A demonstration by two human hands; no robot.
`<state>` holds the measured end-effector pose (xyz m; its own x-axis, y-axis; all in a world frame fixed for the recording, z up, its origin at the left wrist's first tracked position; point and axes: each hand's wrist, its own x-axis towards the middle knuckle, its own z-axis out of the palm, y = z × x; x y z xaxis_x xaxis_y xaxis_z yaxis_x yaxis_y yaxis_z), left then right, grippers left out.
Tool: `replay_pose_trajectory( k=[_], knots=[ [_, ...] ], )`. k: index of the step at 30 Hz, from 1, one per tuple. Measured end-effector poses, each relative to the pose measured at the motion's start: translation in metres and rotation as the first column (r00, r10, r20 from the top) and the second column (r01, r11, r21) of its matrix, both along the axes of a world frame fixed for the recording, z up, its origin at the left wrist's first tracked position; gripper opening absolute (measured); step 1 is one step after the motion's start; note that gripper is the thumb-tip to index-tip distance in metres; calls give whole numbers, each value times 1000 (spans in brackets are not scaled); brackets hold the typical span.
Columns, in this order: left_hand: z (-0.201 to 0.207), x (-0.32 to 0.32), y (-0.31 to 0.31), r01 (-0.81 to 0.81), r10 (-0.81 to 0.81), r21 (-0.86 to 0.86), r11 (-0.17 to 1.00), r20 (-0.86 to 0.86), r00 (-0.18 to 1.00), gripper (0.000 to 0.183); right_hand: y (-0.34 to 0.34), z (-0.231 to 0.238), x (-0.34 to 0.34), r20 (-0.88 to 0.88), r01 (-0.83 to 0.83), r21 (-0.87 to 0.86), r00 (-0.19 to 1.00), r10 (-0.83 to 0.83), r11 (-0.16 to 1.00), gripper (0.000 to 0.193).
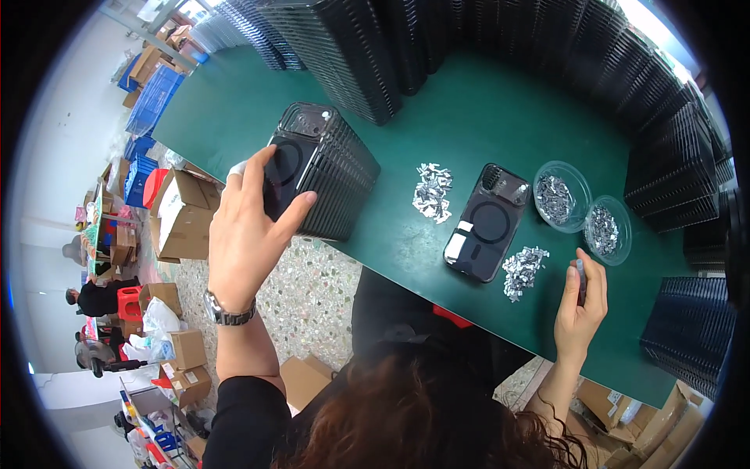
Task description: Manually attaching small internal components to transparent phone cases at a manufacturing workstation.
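My left hand (251, 215) spans the lower part of the top phone case on a tall stack of phone cases (344, 180), its thumb and fingers at opposite edges. The stack stands at the table's near-left edge. A single dark phone case (488, 223) with a ring mark and a white patch lies flat in front of me. Small grey-and-white pieces form one pile (433, 192) to its left and another pile (523, 273) to its right. Beside the right pile, my right hand (583, 305) closes around a slim grey stick-like tool (581, 281), its tip unclear.
Two clear round dishes, one larger (578, 184) and one smaller (621, 234), hold more small pieces on the green table (445, 102). Tall stacks of dark cases (336, 55) line the far and right sides. Cardboard boxes (187, 215) stand on the floor at left; another person (109, 297) is farther off.
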<state>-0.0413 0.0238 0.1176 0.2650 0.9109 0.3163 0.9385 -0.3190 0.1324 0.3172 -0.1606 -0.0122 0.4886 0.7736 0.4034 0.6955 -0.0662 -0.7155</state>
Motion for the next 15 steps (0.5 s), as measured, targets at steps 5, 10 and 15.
replay_pose_trajectory(
  k=[5,10,15],
  knots=[
    [1,3,-7,-82,83,22,996,-11,997,76,-17,-15,2,-18,59,-54,998,-60,997,23],
    [-6,43,-3,94,-145,372,923,111,983,77,-17,-10,-8,-35,47,-135,998,-52,990,23],
    [-7,46,35,-4,4,79,997,6,1000,74,-25,-18,-6,16,78,-112,997,-77,991,23]
  ],
)
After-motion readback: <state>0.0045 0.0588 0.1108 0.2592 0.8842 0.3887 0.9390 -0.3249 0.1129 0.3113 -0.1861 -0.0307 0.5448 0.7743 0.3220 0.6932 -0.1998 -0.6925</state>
